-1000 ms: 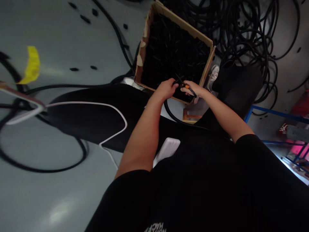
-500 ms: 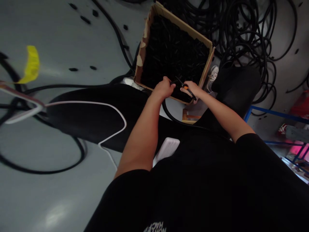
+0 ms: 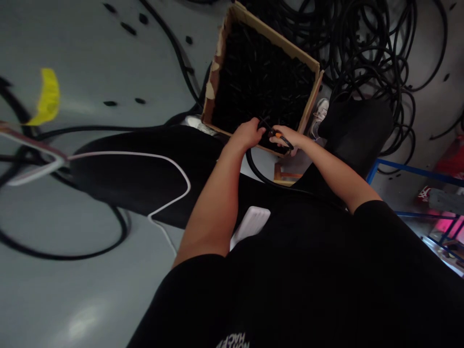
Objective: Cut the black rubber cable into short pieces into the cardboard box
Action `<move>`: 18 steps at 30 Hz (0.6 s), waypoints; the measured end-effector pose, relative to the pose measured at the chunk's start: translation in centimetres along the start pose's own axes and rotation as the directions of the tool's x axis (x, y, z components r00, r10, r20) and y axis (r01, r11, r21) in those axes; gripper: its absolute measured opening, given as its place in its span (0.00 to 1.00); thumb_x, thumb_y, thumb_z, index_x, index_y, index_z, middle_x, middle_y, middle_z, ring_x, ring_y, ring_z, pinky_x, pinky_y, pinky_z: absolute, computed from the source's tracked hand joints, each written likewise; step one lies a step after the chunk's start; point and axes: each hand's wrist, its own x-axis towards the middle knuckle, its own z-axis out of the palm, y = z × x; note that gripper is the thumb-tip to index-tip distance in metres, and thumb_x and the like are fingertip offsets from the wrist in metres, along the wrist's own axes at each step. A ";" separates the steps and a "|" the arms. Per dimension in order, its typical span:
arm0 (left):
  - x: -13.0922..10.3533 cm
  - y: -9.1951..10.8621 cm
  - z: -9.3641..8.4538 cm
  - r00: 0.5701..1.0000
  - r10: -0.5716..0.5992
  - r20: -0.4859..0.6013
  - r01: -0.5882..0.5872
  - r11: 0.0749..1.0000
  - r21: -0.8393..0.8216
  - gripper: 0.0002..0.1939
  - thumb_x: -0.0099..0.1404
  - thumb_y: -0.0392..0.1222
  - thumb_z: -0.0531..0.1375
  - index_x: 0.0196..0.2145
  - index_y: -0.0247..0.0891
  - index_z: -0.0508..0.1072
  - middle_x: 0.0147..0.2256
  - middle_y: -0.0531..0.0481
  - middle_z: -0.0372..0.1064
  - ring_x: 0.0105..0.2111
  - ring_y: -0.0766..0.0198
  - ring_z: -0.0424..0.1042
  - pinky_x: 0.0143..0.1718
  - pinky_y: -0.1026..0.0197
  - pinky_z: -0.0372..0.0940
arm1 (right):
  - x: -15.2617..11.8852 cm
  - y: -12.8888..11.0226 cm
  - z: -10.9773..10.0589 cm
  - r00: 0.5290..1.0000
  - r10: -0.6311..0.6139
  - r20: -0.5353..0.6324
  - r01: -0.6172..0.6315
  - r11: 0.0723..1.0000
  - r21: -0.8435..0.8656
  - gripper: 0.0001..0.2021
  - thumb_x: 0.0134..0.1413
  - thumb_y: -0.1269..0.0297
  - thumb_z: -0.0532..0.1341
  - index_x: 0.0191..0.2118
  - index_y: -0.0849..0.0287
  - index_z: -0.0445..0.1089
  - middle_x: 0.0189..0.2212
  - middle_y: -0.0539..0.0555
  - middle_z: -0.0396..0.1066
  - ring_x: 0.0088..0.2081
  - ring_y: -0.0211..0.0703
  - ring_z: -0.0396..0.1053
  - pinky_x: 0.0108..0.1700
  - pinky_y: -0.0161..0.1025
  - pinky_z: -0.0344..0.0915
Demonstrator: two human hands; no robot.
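Observation:
Over the near edge of a cardboard box, my left hand is closed around a black hose. The hose bends down from that hand and runs across my lap. My right hand grips hand cutters with orange and black handles. Their jaws point left, close to the hose end at my left fingertips. Whether the jaws touch the hose is hard to make out against the dark background. Short black pieces fill the box.
Tangled black hose coils lie on the floor at upper right. Loose black pieces are scattered at upper left. A white cable crosses my leg near a white power bank. A blue metal frame stands at right.
The cutters' jaws and my left fingertips have come closer together. My left hand has shifted slightly right, and the cutters have turned a little. The box and surroundings look the same.

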 end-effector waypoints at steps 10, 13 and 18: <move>-0.4 0.1 -0.3 1.000 0.004 -0.003 -0.004 1.000 -0.025 0.30 0.82 0.45 0.61 0.75 0.30 0.73 0.66 0.26 0.82 0.69 0.32 0.81 0.70 0.42 0.75 | -0.1 -0.5 -0.2 0.984 0.052 -0.171 -0.043 0.997 0.058 0.14 0.77 0.74 0.66 0.37 0.55 0.66 0.21 0.39 0.63 0.19 0.32 0.67 0.21 0.27 0.58; -0.8 0.4 -0.7 1.000 0.007 -0.030 -0.009 0.998 -0.064 0.30 0.84 0.44 0.57 0.77 0.29 0.72 0.67 0.24 0.81 0.70 0.31 0.79 0.72 0.40 0.73 | 0.0 -0.6 -0.4 0.974 0.081 -0.210 -0.066 0.995 0.078 0.13 0.77 0.73 0.66 0.38 0.55 0.66 0.22 0.38 0.63 0.20 0.31 0.67 0.22 0.27 0.59; -1.1 0.2 -0.9 0.998 0.038 -0.045 -0.039 0.999 -0.028 0.29 0.85 0.44 0.53 0.76 0.31 0.73 0.67 0.25 0.81 0.71 0.32 0.79 0.72 0.41 0.72 | -0.4 -1.0 -0.7 0.976 0.081 -0.202 -0.074 0.996 0.041 0.11 0.76 0.72 0.65 0.39 0.55 0.67 0.23 0.39 0.64 0.20 0.33 0.66 0.23 0.29 0.59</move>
